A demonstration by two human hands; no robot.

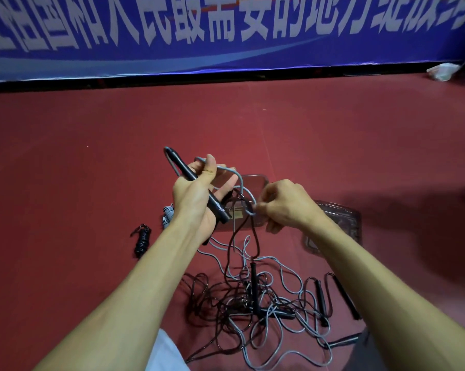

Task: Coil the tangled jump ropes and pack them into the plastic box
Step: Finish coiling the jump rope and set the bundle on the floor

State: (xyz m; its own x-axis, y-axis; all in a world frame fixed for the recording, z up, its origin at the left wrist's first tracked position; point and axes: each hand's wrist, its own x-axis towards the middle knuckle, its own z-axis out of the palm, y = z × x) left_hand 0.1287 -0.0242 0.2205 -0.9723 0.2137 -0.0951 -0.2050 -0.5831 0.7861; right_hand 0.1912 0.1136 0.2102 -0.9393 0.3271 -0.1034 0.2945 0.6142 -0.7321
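My left hand [199, 194] holds a black jump-rope handle [183, 167] slanting up to the left, thumb pressing a loop of grey rope [239, 180] against it. My right hand [284, 204] pinches the same grey rope just right of the left hand. From both hands the rope hangs down into a tangled pile of grey and dark ropes [255, 301] with several black handles on the red floor. The clear plastic box [255, 180] sits open behind my hands. A coiled black rope [142, 240] and a coiled grey rope [167, 214] lie on the floor to the left.
A clear plastic lid [341, 223] lies right of the box. The red floor [92, 143] stretches ahead to a blue banner wall [226, 36]. A white bag [442, 70] lies at the far right by the wall. My light trouser leg [161, 354] shows at the bottom.
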